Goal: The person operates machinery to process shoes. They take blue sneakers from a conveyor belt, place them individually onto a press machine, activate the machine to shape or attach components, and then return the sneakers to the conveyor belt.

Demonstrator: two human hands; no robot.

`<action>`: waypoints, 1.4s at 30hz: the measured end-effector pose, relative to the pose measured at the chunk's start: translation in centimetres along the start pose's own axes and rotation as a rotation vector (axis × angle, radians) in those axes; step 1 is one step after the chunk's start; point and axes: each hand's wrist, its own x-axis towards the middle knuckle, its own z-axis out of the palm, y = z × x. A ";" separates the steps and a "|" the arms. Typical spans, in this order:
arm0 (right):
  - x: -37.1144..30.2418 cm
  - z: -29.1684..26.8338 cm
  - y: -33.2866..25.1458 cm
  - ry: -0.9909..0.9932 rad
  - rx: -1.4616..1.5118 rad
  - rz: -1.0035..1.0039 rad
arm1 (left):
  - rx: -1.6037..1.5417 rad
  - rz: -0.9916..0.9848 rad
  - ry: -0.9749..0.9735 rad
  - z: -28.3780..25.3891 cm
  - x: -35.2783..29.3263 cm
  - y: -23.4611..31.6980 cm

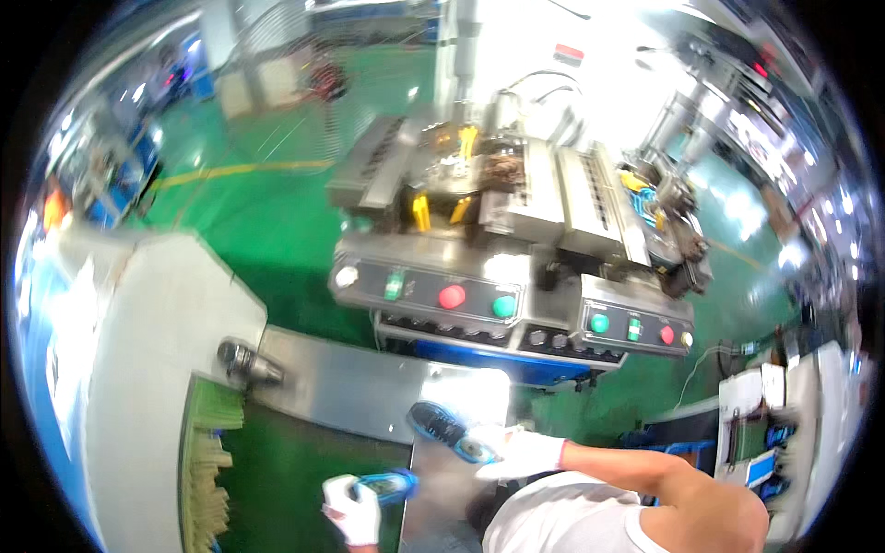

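Note:
My right hand (521,452), in a white glove, grips a blue and black oblong piece (447,431) over the shiny steel plate (369,382). My left hand (355,511), also gloved in white, holds a smaller blue oblong piece (387,484) near the lower edge, above the dark green belt (286,479). The two pieces are apart, about a hand's width from each other. My bare right forearm (645,470) comes in from the lower right. The picture is blurred, so finer detail of the pieces cannot be made out.
A grey machine (516,212) stands ahead, its control panel (433,295) carrying red and green round buttons. A metal roller end (247,362) sits at the belt's far corner. Stacked yellowish strips (207,470) lie to the left beside a white bench (147,369). The floor (267,203) is green.

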 end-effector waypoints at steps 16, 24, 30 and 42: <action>-5.9 -16.7 9.4 0.014 1.520 0.118 | -0.273 0.608 -0.028 9.5 16.5 35.8; -8.5 -26.4 10.4 0.042 1.733 -0.437 | -0.180 0.455 -0.132 16.9 23.1 36.4; -7.6 -27.4 9.6 0.119 1.795 -0.485 | -0.062 0.501 -0.182 19.5 29.7 36.1; -5.7 -26.8 7.3 0.326 1.670 -0.384 | 0.006 0.637 -0.219 19.7 33.5 34.2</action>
